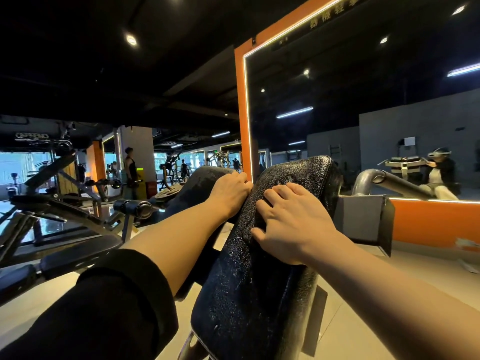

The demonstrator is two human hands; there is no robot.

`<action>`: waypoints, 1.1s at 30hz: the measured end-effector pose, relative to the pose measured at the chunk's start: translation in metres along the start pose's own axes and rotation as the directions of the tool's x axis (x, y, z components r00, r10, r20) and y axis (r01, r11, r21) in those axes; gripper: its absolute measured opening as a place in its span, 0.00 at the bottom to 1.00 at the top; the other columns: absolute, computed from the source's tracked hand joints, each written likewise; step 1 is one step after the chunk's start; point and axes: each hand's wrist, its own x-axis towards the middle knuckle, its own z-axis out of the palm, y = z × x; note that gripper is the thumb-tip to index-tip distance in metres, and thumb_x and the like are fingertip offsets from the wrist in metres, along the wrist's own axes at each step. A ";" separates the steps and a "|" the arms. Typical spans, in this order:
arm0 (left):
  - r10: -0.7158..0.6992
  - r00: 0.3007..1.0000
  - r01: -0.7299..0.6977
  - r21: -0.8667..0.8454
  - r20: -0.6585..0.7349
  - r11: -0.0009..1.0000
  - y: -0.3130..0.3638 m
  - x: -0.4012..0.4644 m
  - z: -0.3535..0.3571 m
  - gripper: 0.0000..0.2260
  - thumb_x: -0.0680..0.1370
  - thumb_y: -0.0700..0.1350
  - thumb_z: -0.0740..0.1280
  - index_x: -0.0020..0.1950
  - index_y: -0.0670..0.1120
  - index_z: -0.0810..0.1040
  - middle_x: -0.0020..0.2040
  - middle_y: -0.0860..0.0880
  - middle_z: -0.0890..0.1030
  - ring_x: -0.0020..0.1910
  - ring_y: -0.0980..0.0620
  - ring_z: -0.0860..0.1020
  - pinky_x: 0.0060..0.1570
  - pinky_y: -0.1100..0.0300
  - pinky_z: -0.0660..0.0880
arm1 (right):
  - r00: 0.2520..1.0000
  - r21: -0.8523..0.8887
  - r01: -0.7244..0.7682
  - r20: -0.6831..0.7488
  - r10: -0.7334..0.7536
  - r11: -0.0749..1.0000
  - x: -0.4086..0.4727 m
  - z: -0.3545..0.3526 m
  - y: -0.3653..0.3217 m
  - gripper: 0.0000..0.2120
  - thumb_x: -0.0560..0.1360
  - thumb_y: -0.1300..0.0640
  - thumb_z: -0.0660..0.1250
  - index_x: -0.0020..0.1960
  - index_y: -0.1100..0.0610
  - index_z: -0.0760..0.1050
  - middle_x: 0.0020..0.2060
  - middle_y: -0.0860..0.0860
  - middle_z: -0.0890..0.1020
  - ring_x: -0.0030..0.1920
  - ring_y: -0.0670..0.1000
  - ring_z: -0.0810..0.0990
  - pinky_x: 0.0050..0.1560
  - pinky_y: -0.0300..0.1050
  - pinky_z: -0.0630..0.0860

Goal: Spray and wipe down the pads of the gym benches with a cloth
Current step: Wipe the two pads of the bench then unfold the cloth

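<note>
A black, cracked bench pad [259, 294] tilts up and away from me in the centre. My right hand [288, 222] lies flat on its upper half, fingers spread, pressing a dark crumpled cloth [254, 216] that barely stands out from the pad. My left hand [230, 193] reaches to the pad's upper left edge, and its fingers curl over that edge. A second black pad [197, 183] stands just behind and left of it. No spray bottle is in view.
An orange-framed mirror [240, 113] rises right behind the pads. A grey metal bracket [363, 219] and tube [384, 178] stick out on the right. An adjustable bench frame [65, 214] stands at left. A person [130, 167] stands far back among machines.
</note>
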 end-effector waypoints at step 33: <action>0.151 0.986 -0.162 -0.209 -0.068 0.964 -0.008 -0.154 0.013 0.11 0.72 0.46 0.72 0.51 0.43 0.80 0.51 0.44 0.79 0.41 0.48 0.76 0.37 0.53 0.77 | 0.995 -0.133 -0.043 0.078 0.054 0.990 0.005 0.003 -0.006 0.31 0.79 0.36 0.44 0.73 0.53 0.62 0.71 0.53 0.67 0.72 0.55 0.63 0.73 0.53 0.56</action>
